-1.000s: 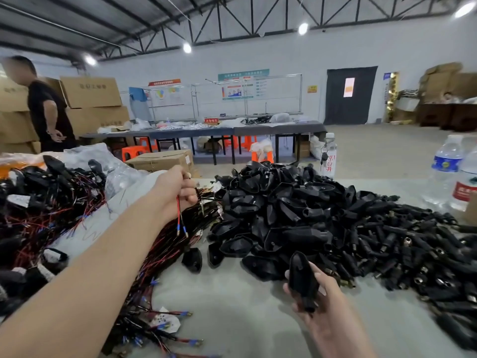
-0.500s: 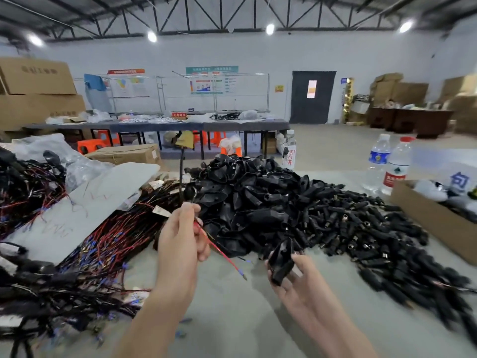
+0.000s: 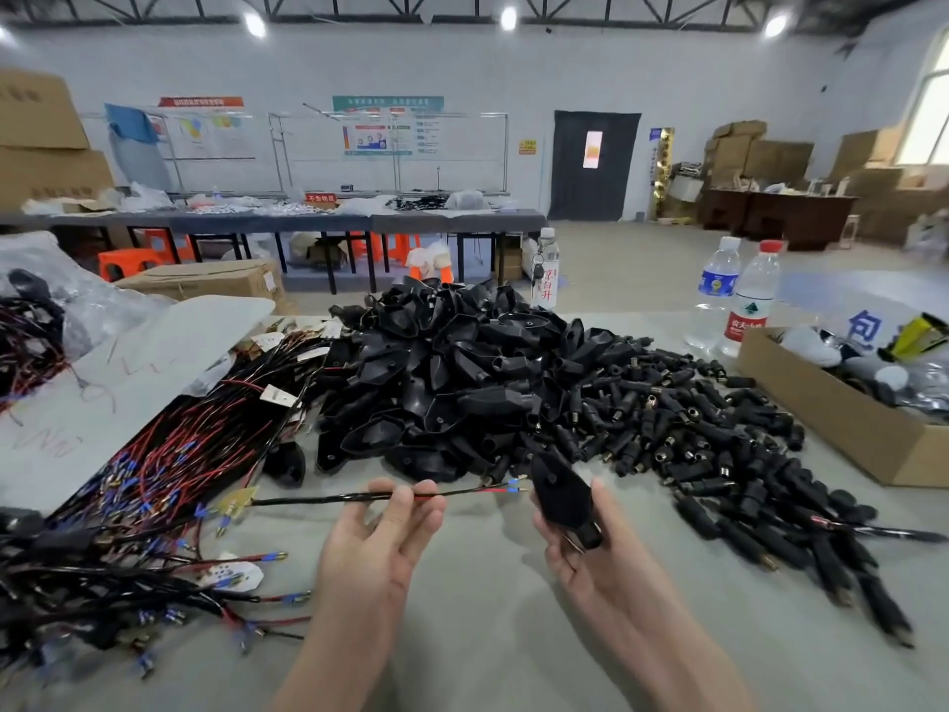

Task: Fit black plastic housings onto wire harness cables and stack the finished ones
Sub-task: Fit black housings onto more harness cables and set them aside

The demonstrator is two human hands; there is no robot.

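My left hand (image 3: 382,531) pinches a wire harness cable (image 3: 328,500) near its red and black end, holding it level. Its blue-tipped terminals point right, almost touching a black plastic housing (image 3: 562,498) that my right hand (image 3: 590,552) grips upright in its fingers. A yellow tag hangs at the cable's left end. Behind my hands lies a big heap of black housings (image 3: 441,382). Loose harness cables (image 3: 169,454) with red and black wires are piled at the left.
Black cylindrical connectors (image 3: 719,454) spread across the right of the table. An open cardboard box (image 3: 842,423) stands at the right edge, with two water bottles (image 3: 739,300) behind it. White sheets (image 3: 128,372) and more harnesses (image 3: 25,336) lie at the far left.
My left hand brought the cable down and turned it level, its tips now beside the housing. My right hand lifted the housing slightly toward the cable. The view tilted down.
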